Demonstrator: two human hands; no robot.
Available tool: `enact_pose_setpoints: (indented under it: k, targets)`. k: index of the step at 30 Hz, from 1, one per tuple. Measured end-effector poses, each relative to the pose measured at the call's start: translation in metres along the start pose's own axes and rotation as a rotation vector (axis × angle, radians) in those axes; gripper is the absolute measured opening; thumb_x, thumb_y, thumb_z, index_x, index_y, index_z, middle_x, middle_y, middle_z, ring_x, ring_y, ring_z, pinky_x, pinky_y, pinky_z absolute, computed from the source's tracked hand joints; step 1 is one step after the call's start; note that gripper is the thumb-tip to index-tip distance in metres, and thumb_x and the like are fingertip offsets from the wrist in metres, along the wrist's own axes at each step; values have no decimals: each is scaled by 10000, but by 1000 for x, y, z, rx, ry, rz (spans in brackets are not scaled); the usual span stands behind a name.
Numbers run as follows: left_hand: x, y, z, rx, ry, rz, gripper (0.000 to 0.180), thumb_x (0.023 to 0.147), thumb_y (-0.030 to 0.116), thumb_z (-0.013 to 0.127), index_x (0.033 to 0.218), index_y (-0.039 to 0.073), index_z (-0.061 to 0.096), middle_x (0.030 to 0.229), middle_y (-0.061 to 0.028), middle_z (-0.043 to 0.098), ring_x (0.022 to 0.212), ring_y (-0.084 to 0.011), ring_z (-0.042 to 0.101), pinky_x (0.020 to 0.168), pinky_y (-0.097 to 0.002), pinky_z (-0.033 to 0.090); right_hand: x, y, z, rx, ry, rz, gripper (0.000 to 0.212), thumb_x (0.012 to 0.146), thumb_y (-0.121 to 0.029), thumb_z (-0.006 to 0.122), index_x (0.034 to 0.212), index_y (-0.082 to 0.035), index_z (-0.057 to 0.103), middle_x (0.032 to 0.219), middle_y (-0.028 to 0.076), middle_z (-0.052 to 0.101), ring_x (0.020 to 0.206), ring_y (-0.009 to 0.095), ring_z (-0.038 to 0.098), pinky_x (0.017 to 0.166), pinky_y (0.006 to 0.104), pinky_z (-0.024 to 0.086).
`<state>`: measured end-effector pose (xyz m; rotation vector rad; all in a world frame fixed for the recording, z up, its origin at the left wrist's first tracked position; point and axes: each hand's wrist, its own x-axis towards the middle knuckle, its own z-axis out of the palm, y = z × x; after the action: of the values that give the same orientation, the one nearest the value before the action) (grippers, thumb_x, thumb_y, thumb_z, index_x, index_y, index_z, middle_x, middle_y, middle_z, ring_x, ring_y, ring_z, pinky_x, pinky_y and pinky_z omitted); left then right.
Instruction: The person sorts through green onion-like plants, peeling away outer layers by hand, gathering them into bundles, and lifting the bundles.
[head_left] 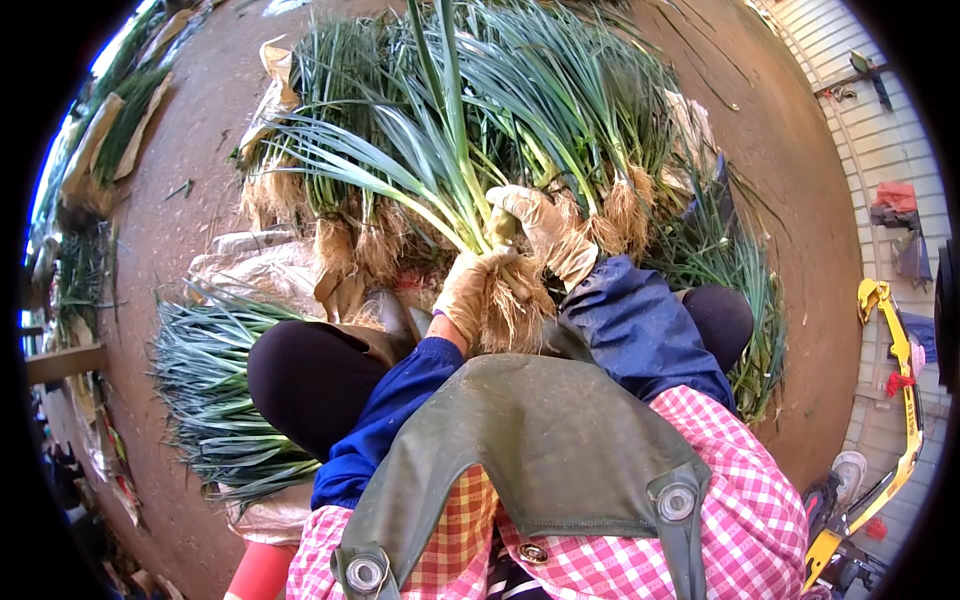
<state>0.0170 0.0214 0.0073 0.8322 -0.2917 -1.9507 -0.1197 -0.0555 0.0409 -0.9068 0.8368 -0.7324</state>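
Both my hands wear tan gloves and grip one bunch of green onions [440,170] with long green leaves and a tuft of pale roots [512,305]. My left hand [465,290] clasps the bunch just above the roots. Slightly higher, my right hand [545,230] wraps the stalks. The leaves point away from me, over a big pile of the same onions [560,110] lying on the brown ground. My blue sleeves and a grey-green apron [540,440] fill the lower middle.
A second heap of green onions [215,390] lies at my left on plastic sheeting [250,270]. More onions [745,300] lie at my right. A yellow tool [905,400] and a white wall [870,130] are at far right. Bundles [110,140] line the far left.
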Motion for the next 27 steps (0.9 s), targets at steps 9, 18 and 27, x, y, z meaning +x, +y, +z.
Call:
enact_pose_setpoints:
  k: [9, 18, 27]
  targets:
    - [41, -43, -60, -661, -350, 86, 331, 972, 194, 460, 1248, 21, 519, 1159, -112, 592, 1020, -256, 563, 910, -375, 453, -6, 16, 8, -237, -126, -176, 271, 944, -288, 577, 1057, -50, 642, 861, 20, 645, 747, 98, 581, 652, 229, 473]
    - [47, -41, -47, -211, 212, 84, 223, 926, 189, 556, 1071, 32, 621, 908, -83, 664, 740, -224, 636, 676, -336, 542, -36, 14, 27, -340, -146, -104, 295, 940, -323, 550, 1013, -57, 655, 674, -22, 569, 549, 66, 492, 500, 216, 401]
    - [19, -3, -16, -185, 434, 79, 184, 827, 49, 618, 973, -42, 551, 710, -137, 613, 575, -233, 606, 520, -330, 535, -91, -15, 62, -816, -650, -828, 225, 939, -217, 542, 995, -35, 661, 736, 40, 609, 681, 137, 595, 646, 288, 486]
